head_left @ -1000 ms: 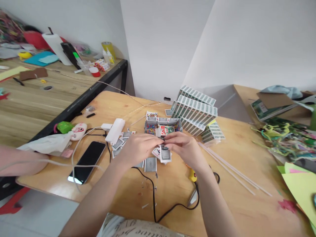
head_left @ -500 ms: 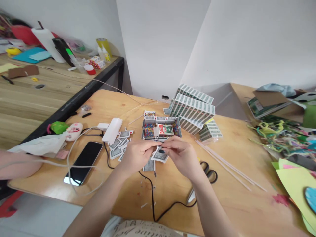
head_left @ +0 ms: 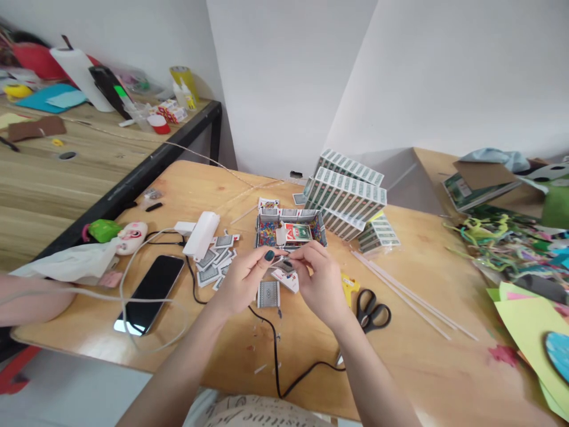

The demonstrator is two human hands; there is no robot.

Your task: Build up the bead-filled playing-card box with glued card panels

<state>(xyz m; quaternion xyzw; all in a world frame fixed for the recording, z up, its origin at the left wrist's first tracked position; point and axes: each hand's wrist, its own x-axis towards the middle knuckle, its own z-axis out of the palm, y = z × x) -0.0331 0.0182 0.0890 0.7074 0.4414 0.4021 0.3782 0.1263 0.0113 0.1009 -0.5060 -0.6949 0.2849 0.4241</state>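
My left hand [head_left: 242, 276] and my right hand [head_left: 317, 279] meet at the middle of the table, thumbs and forefingers pinched. Between them is a small playing card [head_left: 283, 264], seemingly bent and partly hidden by the fingers. Just below it, a card piece [head_left: 287, 280] shows a white face; I cannot tell whether it is held or lying down. A patterned grey card [head_left: 268, 295] lies face down nearer to me. Beyond my fingertips stands an open box made of cards [head_left: 291, 212], holding colourful bits and a red and green card pack [head_left: 297, 233].
Loose cards [head_left: 216, 261], a white power block [head_left: 202, 235] and a phone [head_left: 150, 293] lie left. Black-handled scissors [head_left: 373, 311], a yellow tool [head_left: 349, 287] and white sticks [head_left: 404, 293] are right. Card boxes [head_left: 347, 193] are stacked behind. A black cable [head_left: 273, 350] crosses the front.
The card between my hands has turned, and a white face now shows below it. My left thumb has come up into view. My right hand has shifted slightly left, uncovering the yellow tool.
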